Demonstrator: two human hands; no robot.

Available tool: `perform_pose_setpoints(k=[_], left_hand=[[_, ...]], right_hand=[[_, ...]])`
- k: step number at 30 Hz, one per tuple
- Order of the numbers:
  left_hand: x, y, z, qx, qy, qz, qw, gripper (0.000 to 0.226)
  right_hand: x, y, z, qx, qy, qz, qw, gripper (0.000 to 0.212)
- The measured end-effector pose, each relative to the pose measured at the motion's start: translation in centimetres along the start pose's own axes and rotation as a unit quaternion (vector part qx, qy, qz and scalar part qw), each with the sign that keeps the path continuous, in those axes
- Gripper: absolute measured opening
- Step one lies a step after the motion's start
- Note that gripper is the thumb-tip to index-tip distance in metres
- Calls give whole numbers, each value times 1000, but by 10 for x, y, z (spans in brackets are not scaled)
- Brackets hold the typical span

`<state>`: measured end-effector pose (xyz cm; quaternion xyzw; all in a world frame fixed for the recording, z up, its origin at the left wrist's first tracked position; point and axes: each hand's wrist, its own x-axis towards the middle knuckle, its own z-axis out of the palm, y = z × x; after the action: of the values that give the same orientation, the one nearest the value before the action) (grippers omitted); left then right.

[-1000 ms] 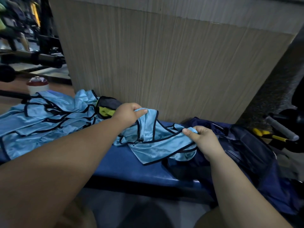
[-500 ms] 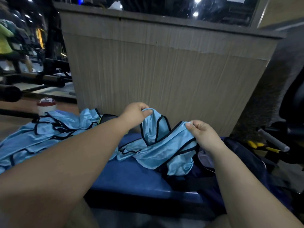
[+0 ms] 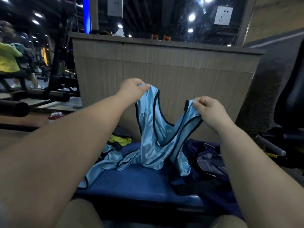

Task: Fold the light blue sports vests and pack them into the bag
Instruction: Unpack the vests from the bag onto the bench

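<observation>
Both hands are higher than half a second ago, and the light blue vest (image 3: 153, 142) that was bunched low between them now hangs stretched open, its hem trailing on the blue bench (image 3: 139, 183). On the bench's right end the dark navy bag (image 3: 212, 163) lies slumped and open, just beside the hanging vest. The left hand (image 3: 131, 89) pinches one shoulder strap between thumb and fingertips; the right hand (image 3: 209, 111) pinches the other strap the same way, with the black-trimmed neckline dipping between them. To the left, more light blue vests (image 3: 105, 162) lie crumpled on the bench, partly hidden by the left forearm, with a yellow garment (image 3: 120, 140) behind them. Farther back stands a wood-grain partition (image 3: 164, 68), and above it a white wall socket (image 3: 223, 15).
</observation>
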<state>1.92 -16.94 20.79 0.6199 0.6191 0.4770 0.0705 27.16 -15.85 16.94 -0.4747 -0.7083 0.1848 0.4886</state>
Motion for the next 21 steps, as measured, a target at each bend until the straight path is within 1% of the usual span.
perform_pose_setpoints(k=[3,5,9,11,15,17,19,21], left_hand=[[-2,11,-15,-28,27,12,999,29],[-3,20,-27,-58,47,17,997,26],[-4,37,-54,-159,92,12,983,16],[-5,46,-66,-184,93,17,978,18],[-11,65,-81,-217,79,43,972,19],[-13,72,-86,-252,75,55,963,19],[-16,75,-90,-275,73,63,957,19],[-15,75,-94,-285,74,72,953,21]], right_hand=[[1,-11,-6,12,11,-4,1000,23],[1,-18,-11,39,12,4,999,25],[-2,-39,-26,118,45,17,992,28],[-4,-50,-33,153,59,25,986,27],[-7,-66,-42,178,96,27,979,28],[-8,-72,-44,216,111,21,970,28],[-9,-75,-45,245,113,24,963,28],[-9,-76,-48,241,109,15,964,26]])
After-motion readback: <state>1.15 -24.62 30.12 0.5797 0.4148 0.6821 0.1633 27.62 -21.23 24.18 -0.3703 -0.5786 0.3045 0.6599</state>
